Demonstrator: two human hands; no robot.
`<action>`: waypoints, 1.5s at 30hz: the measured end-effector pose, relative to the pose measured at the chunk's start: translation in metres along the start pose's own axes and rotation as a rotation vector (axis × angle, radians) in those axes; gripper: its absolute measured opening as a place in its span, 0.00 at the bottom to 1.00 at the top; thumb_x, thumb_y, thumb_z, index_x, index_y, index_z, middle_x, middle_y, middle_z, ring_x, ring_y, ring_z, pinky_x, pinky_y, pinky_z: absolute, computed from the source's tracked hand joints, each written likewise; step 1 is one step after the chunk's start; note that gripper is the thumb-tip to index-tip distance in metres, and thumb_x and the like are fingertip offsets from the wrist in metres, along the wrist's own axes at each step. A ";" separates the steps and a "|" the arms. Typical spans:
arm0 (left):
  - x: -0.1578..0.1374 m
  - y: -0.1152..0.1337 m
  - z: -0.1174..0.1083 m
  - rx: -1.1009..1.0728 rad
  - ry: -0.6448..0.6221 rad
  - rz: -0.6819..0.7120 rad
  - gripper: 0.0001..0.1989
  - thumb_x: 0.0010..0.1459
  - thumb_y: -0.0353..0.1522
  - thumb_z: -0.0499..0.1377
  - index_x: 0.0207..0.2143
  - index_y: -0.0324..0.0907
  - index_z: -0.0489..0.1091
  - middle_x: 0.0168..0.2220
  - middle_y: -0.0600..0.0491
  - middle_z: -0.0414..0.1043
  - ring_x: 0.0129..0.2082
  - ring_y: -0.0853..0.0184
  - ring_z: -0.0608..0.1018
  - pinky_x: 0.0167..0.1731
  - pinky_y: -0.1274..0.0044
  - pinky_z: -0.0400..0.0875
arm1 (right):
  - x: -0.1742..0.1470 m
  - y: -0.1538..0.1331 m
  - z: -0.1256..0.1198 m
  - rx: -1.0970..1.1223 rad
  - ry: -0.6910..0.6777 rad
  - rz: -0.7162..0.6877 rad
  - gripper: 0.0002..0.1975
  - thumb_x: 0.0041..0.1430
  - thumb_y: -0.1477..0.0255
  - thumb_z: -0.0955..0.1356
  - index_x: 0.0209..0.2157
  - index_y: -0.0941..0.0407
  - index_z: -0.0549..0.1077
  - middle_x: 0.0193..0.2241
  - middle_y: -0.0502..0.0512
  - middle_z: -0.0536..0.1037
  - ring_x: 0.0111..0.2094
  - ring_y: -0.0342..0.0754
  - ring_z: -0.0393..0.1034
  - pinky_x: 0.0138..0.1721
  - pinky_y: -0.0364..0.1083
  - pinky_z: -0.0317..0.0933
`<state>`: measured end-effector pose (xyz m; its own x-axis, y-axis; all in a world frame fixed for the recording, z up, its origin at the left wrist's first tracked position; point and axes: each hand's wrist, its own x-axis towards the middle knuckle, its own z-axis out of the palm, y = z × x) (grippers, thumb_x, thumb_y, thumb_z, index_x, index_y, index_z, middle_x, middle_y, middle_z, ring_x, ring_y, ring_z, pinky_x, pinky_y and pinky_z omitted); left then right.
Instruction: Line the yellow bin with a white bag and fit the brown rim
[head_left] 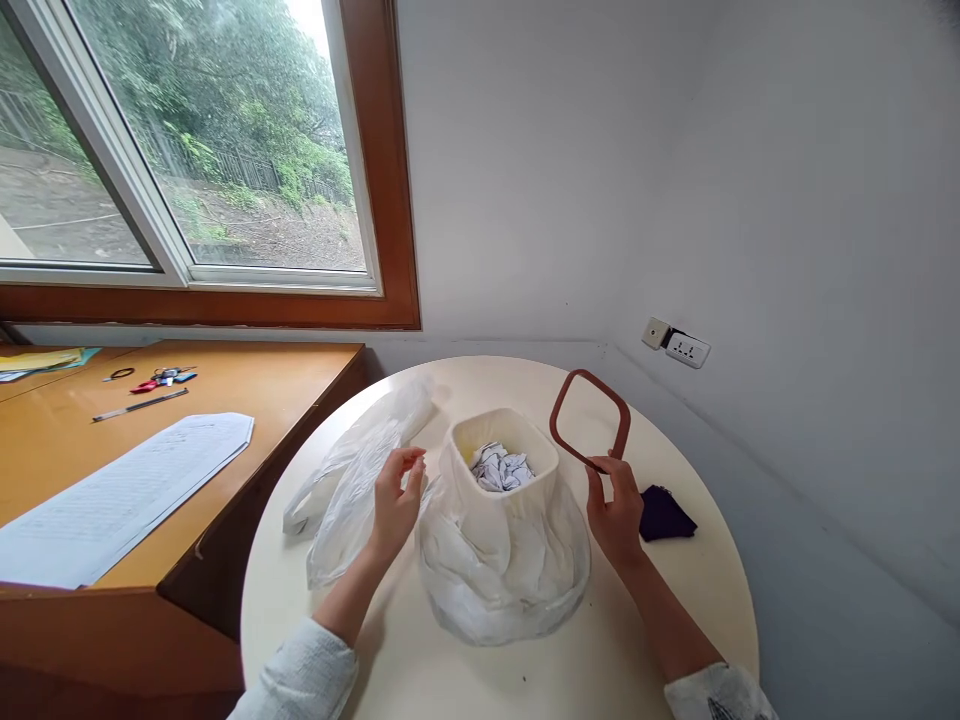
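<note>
A small square bin (pixel 459 450) stands on the table, lined with a translucent plastic bag (pixel 502 590) whose loose part is folded down outside and spread around its base. Crumpled paper (pixel 501 467) lies inside it. My right hand (pixel 616 508) pinches the lower edge of a brown square ring (pixel 625 425) with rounded corners, raised to the right of the bin. To the left of the bin is my left hand (pixel 397 500), its fingers bent, thumb and fingertips a little apart, with nothing seen between them. Another clear plastic bag (pixel 352 480) lies just beyond that hand.
The round white table (pixel 480 375) bears a dark folded cloth (pixel 666 514) at the right. A wooden desk (pixel 300 370) at the left holds papers (pixel 142 490), a pen (pixel 140 405) and keys (pixel 166 378). Wall sockets (pixel 687 349) are behind at the right.
</note>
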<state>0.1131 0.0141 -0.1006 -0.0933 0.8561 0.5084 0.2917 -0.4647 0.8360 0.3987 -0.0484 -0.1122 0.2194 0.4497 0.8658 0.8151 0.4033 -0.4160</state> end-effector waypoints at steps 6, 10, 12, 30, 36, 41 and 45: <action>0.048 0.053 -0.003 -0.157 0.080 0.015 0.08 0.55 0.34 0.53 0.34 0.40 0.67 0.28 0.56 0.66 0.24 0.72 0.70 0.30 0.76 0.68 | 0.039 -0.029 0.002 0.125 -0.025 -0.214 0.10 0.54 0.77 0.63 0.39 0.53 0.66 0.34 0.55 0.71 0.38 0.49 0.67 0.45 0.58 0.63; 0.075 0.098 -0.002 -0.533 -0.122 -0.133 0.16 0.56 0.41 0.52 0.41 0.41 0.64 0.36 0.51 0.68 0.29 0.69 0.74 0.33 0.70 0.72 | 0.068 -0.057 0.014 0.250 0.003 -0.260 0.08 0.54 0.74 0.62 0.38 0.53 0.64 0.31 0.54 0.69 0.36 0.50 0.66 0.43 0.59 0.64; 0.080 0.114 -0.003 -0.675 -0.281 -0.223 0.23 0.57 0.47 0.46 0.48 0.42 0.60 0.40 0.47 0.69 0.30 0.66 0.76 0.34 0.67 0.73 | 0.077 -0.068 0.024 0.298 0.003 -0.276 0.07 0.56 0.71 0.61 0.38 0.53 0.64 0.30 0.54 0.68 0.35 0.50 0.66 0.41 0.58 0.64; 0.078 0.125 -0.013 -0.741 -0.710 -0.376 0.21 0.58 0.45 0.47 0.48 0.44 0.62 0.30 0.49 0.69 0.20 0.71 0.70 0.14 0.80 0.66 | 0.093 -0.080 0.029 0.536 -0.357 -0.290 0.11 0.54 0.73 0.59 0.20 0.54 0.54 0.20 0.49 0.56 0.25 0.44 0.54 0.30 0.48 0.59; 0.069 0.128 -0.003 -0.515 -0.635 -0.274 0.15 0.56 0.32 0.55 0.47 0.43 0.63 0.21 0.60 0.59 0.13 0.79 0.62 0.11 0.86 0.57 | 0.094 -0.086 0.031 0.465 -0.351 -0.221 0.11 0.52 0.79 0.62 0.20 0.54 0.55 0.19 0.47 0.58 0.24 0.43 0.56 0.28 0.45 0.57; 0.070 0.119 0.008 -0.568 -0.379 -0.279 0.15 0.54 0.30 0.55 0.45 0.42 0.64 0.22 0.60 0.57 0.15 0.78 0.61 0.11 0.85 0.59 | 0.101 -0.089 0.027 0.346 -0.378 -0.083 0.09 0.53 0.74 0.64 0.38 0.54 0.68 0.45 0.59 0.66 0.50 0.52 0.59 0.48 0.53 0.58; 0.073 0.113 0.014 -0.572 -0.238 -0.256 0.14 0.53 0.29 0.53 0.44 0.42 0.64 0.24 0.58 0.60 0.17 0.77 0.65 0.14 0.82 0.66 | 0.103 -0.086 0.027 0.319 -0.531 0.054 0.23 0.56 0.69 0.62 0.54 0.50 0.59 0.59 0.56 0.54 0.60 0.52 0.47 0.57 0.55 0.49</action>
<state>0.1520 0.0276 0.0281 0.1390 0.9514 0.2749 -0.2679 -0.2311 0.9353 0.3366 -0.0159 0.0051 -0.1072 0.7782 0.6188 0.5919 0.5500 -0.5891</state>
